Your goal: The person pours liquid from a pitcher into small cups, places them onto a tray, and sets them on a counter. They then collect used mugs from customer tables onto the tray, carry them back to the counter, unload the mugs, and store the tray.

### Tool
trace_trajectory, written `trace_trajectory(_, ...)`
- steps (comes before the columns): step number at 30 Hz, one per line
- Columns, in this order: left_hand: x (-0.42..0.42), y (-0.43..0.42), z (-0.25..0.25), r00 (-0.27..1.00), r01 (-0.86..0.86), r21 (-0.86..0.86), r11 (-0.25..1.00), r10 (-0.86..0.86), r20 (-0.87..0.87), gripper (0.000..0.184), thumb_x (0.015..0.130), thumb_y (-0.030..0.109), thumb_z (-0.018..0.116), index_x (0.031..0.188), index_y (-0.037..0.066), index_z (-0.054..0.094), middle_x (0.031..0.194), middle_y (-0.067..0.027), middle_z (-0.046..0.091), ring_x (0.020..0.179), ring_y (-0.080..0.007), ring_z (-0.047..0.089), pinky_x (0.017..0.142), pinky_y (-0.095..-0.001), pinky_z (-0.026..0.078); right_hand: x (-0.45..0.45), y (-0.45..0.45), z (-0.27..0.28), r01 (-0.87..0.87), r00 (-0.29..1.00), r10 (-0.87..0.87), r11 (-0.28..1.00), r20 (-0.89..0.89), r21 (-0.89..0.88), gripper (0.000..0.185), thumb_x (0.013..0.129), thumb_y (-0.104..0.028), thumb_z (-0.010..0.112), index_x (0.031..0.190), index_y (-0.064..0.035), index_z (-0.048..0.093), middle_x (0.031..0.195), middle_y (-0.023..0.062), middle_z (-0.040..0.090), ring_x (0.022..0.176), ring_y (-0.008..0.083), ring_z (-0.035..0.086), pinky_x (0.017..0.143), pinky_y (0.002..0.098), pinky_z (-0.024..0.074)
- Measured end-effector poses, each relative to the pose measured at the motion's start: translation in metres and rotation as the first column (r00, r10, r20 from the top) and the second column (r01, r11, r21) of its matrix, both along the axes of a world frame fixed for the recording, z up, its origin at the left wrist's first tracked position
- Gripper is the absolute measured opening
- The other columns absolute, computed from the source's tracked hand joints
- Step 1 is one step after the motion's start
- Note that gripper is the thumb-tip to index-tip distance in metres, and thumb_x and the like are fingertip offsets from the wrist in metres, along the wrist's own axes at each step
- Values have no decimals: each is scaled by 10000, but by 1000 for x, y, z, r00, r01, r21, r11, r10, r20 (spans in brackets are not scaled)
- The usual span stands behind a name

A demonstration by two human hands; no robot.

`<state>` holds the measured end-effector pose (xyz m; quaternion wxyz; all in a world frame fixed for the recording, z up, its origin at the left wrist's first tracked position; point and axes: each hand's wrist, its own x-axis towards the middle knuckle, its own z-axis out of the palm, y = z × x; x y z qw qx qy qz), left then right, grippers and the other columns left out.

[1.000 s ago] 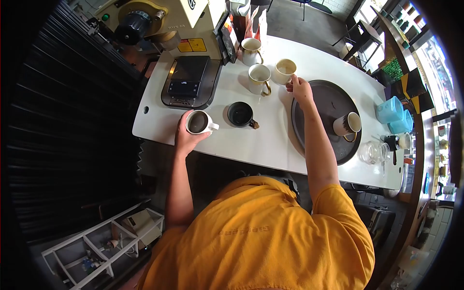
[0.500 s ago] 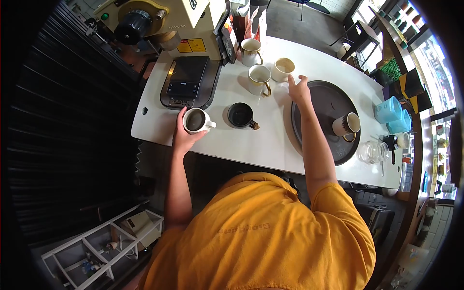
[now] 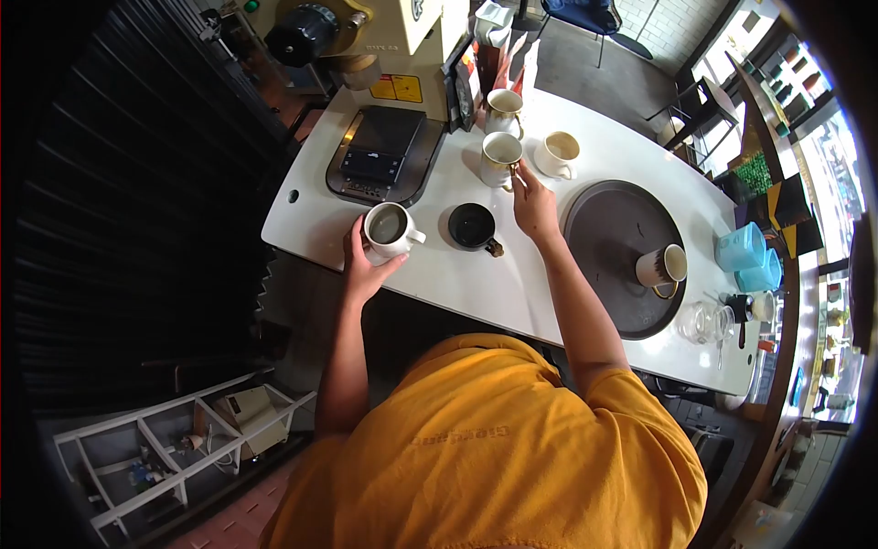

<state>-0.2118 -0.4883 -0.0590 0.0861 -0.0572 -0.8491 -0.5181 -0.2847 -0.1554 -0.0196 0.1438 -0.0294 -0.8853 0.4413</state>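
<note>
My left hand (image 3: pixel 368 261) is wrapped around the side of a white mug (image 3: pixel 389 231) with a dark inside, near the front left of the table. My right hand (image 3: pixel 536 209) pinches the gold handle of a white mug with gold trim (image 3: pixel 498 165), which stands upright on the table. Just behind it is another gold-trimmed mug (image 3: pixel 502 112). A cream cup (image 3: pixel 557 154) stands to the right, its handle toward me. Between my hands is a black cup (image 3: pixel 471 225).
A round dark tray (image 3: pixel 608 261) at the right carries a brown-and-white mug (image 3: pixel 660 266). Beyond it are blue cups (image 3: pixel 742 247) and a clear glass vessel (image 3: pixel 701 323). A black scale (image 3: pixel 377 151) rests under a cream machine (image 3: pixel 402 64) at the left, beside upright bags (image 3: pixel 466 82).
My right hand has moved left from beside the cream cup to the gold-handled mug. The cream cup's handle now faces me. My left hand stays on its white mug. The view has shifted slightly.
</note>
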Motion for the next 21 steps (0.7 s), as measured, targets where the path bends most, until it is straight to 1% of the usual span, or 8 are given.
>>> trace_trajectory(2, 2, -4, -8, 1000, 11, 63, 998, -11, 1, 1049, 686, 211, 880, 1504, 128, 229, 1352, -168, 357, 1207, -299, 454, 1007, -443, 423, -7, -6, -1, -16, 1000, 16, 1000, 10, -16, 439, 962, -211, 549, 1378, -71, 521, 963, 294, 663, 915, 428, 658, 817, 471, 510)
trace_trajectory(5, 13, -3, 4, 999, -45, 26, 999, 44, 26, 1058, 686, 226, 881, 1509, 136, 223, 1357, -158, 364, 1193, -285, 471, 978, -441, 435, -24, -13, -5, -3, 1000, 3, 1000, 3, -25, 426, 953, -185, 548, 1370, -100, 539, 974, 284, 667, 909, 438, 653, 823, 479, 506)
trace_trajectory(7, 19, -4, 14, 996, -67, 26, 997, 65, 58, 1068, 681, 241, 884, 1512, 142, 221, 1366, -155, 364, 1194, -273, 467, 953, -442, 443, -34, -16, -3, -17, 999, 16, 999, 40, 31, 435, 950, -160, 543, 1378, -82, 527, 1207, 194, 648, 1021, 349, 671, 895, 386, 517)
trace_trajectory(13, 28, 2, 40, 991, -86, -67, 994, 92, 92, 1069, 679, 235, 884, 1512, 139, 221, 1391, -155, 349, 1229, -299, 436, 981, -450, 427, -54, -24, -3, -24, 998, 25, 999, 54, -27, 442, 928, -174, 588, 1350, -50, 548, 1204, 194, 654, 1005, 330, 686, 905, 383, 518)
trace_trajectory(16, 27, 11, 55, 993, -96, -152, 984, 85, -79, 1002, 693, 218, 871, 1491, 104, 274, 1395, -166, 355, 1262, -330, 413, 1039, -462, 387, -52, -23, -3, 11, 1000, -11, 1000, 29, 2, 427, 913, -193, 623, 1304, -29, 579, 1195, 186, 664, 976, 327, 699, 882, 382, 527)
trace_trajectory(18, 22, 18, 68, 959, -154, -249, 956, 84, -270, 910, 704, 198, 858, 1448, 64, 351, 1388, -180, 378, 1266, -357, 410, 1083, -464, 350, -42, -13, 5, 31, 999, -31, 999, 24, -17, 418, 908, -201, 634, 1284, -26, 591, 1191, 184, 667, 958, 320, 704, 871, 383, 530)
trace_trajectory(19, 19, 25, 79, 936, -189, -223, 956, 107, -334, 763, 719, 177, 842, 1366, 37, 463, 1323, -173, 469, 1231, -359, 449, 1061, -462, 369, -34, -6, 11, 34, 999, -34, 999, 16, -33, 410, 903, -210, 646, 1265, -23, 602, 1187, 181, 669, 940, 312, 710, 859, 384, 533)
trace_trajectory(21, 16, 37, 93, 913, -188, -256, 948, 72, -401, 620, 743, 151, 817, 1286, 35, 541, 1228, -143, 555, 1191, -339, 493, 1034, -455, 386, -16, 16, 24, 77, 996, -78, 997, -38, -22, 377, 892, -223, 667, 1207, -17, 638, 1124, 173, 695, 922, 290, 718, 830, 372, 542)
